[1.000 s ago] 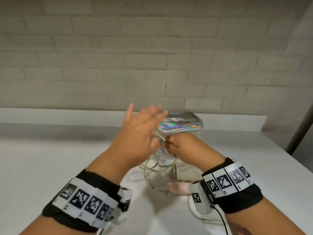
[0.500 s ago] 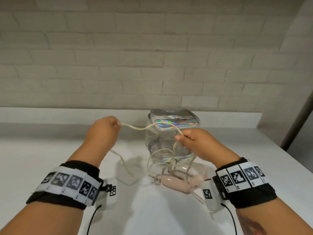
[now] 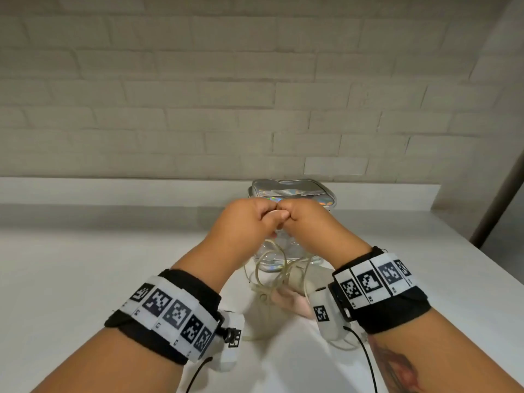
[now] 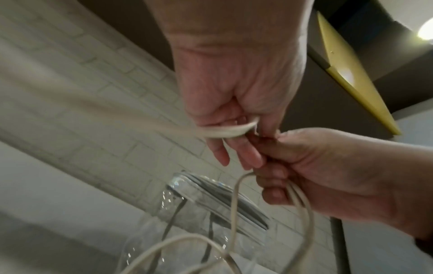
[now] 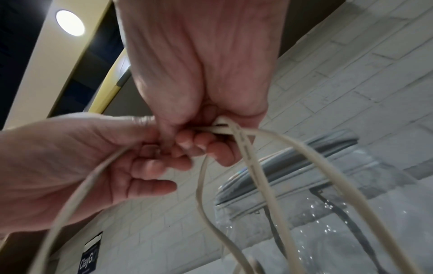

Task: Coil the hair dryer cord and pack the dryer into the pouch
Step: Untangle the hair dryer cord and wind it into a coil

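1. Above the white tabletop (image 3: pixel 85 279), both hands meet knuckle to knuckle in front of the clear plastic pouch with the iridescent silver top (image 3: pixel 292 191).
2. Step in hand, as judged: adding a loop of the thin cream flat cord (image 3: pixel 272 268) to the coil. To do it well: match each loop's length, keep the cord untwisted, and pass it over without loosening the gathered turns.
3. Left hand (image 3: pixel 243 222): fingers curled, pinching a cord strand against the right hand's fingers; the trailing strand is blurred in the left wrist view.
4. Right hand (image 3: pixel 306 222): closed fist gripping several gathered loops, which hang below it.
5. Pale pink hair dryer (image 3: pixel 292 299) lies on the tabletop beneath the hands, just in front of the pouch, not yet packed.
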{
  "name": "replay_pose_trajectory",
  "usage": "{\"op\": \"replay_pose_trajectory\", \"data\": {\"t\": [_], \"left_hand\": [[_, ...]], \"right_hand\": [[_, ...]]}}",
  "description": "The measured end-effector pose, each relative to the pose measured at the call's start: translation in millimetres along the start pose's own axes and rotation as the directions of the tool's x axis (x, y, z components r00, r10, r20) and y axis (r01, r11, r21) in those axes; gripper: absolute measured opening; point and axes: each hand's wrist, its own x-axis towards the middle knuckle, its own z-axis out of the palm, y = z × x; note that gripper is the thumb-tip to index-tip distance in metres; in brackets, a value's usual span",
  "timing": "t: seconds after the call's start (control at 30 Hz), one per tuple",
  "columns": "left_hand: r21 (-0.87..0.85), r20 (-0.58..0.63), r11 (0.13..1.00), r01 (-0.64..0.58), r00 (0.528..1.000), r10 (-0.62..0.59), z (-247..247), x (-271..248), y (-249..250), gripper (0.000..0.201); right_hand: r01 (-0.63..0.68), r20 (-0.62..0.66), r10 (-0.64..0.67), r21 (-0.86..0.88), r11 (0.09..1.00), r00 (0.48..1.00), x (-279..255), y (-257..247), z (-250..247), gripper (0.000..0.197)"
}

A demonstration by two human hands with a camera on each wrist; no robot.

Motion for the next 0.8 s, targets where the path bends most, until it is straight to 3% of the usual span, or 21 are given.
{"op": "replay_pose_trajectory", "data": {"t": [0.07,0.13,0.17,0.23,0.27,0.3,0.37,0.4,0.47,0.53,0.6,0.67,0.73,0.8], "left_hand": [[0.045,0.009,0.998,0.031,0.999,-0.031,-7,6,-1,0.024],[0.005,-0.127,0.998,0.059,0.990,-0.058,-24,11,-7,0.028],[-0.025,-0.264,0.998,0.055,0.963,-0.060,-34,14,-13,0.029],[-0.147,-0.526,0.987,0.062,0.841,-0.131,-57,16,-32,0.030],[-0.188,-0.585,0.977,0.096,0.788,-0.191,-65,16,-42,0.030],[-0.178,-0.604,0.973,0.149,0.764,-0.228,-70,17,-54,0.029],[0.073,-0.580,0.957,0.279,0.793,-0.187,-69,14,-67,0.023],[0.251,-0.556,0.932,0.260,0.827,-0.082,-63,12,-68,0.026],[0.462,-0.405,0.887,0.007,0.891,0.204,-42,8,-58,0.038],[0.471,-0.188,0.853,-0.226,0.919,0.347,-18,4,-39,0.044],[0.480,-0.052,0.825,-0.299,0.929,0.367,-2,3,-27,0.042],[0.419,-0.036,0.871,-0.256,0.954,0.298,-1,7,-24,0.040],[0.368,-0.070,0.913,-0.177,0.974,0.217,-6,13,-24,0.045],[0.279,-0.201,0.953,-0.121,0.963,0.181,-17,17,-23,0.039]], "right_hand": [[0.010,-0.041,-0.007,0.085,0.996,0.999,-6,4,0,0.026],[0.004,-0.052,0.002,0.123,0.992,0.999,-14,10,-2,0.034],[0.001,-0.052,0.005,0.131,0.991,0.999,-15,13,-3,0.036],[-0.017,-0.076,0.031,0.179,0.984,0.997,-17,23,-4,0.035],[-0.033,-0.093,0.055,0.223,0.974,0.994,-17,29,-3,0.035],[-0.040,-0.107,0.071,0.271,0.962,0.992,-17,33,-2,0.035],[-0.046,-0.103,0.084,0.322,0.945,0.991,-17,34,2,0.036],[-0.044,-0.086,0.076,0.332,0.942,0.993,-16,30,4,0.035],[-0.034,-0.047,0.051,0.315,0.949,0.998,-12,20,7,0.035],[-0.003,-0.031,0.012,0.274,0.962,0.999,-6,8,8,0.034],[0.026,-0.030,-0.019,0.258,0.966,0.999,-1,-1,6,0.024],[0.041,-0.043,-0.031,0.246,0.968,0.999,0,-2,2,0.025],[0.048,-0.062,-0.034,0.252,0.967,0.997,-3,3,-1,0.031],[0.045,-0.073,-0.022,0.335,0.941,0.997,-7,11,-1,0.033]]}}
